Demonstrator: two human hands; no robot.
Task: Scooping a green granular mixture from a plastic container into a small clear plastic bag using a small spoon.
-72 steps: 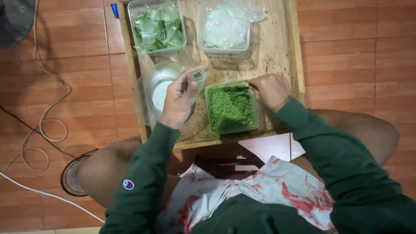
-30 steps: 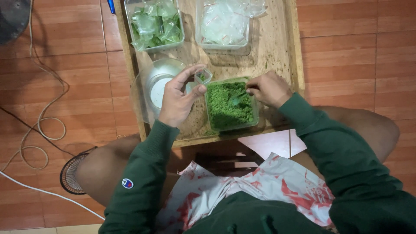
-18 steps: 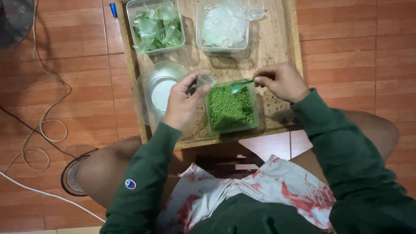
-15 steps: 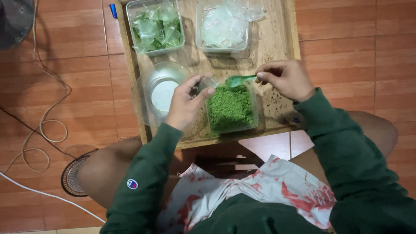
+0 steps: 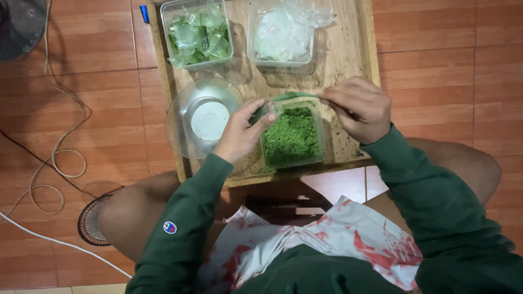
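a small clear bag (image 5: 271,110) is pinched by the left hand (image 5: 239,133) above a square tub of crumbly green powder (image 5: 292,136); a thin green spoon (image 5: 297,96) is gripped by the right hand (image 5: 357,106), its tip at the bag. all is set on a grainy wooden board (image 5: 348,49) over reddish floor tiles (image 5: 447,60).

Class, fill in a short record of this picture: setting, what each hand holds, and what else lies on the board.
setting: wooden board on a tiled floor, seen from above
left hand: holds a small clear bag over the tub's edge
right hand: holds a green spoon tipped toward the bag
tub: clear, full of green powder
bowl: clear, round, left of the tub
far left box: filled green bags
far right box: empty clear bags
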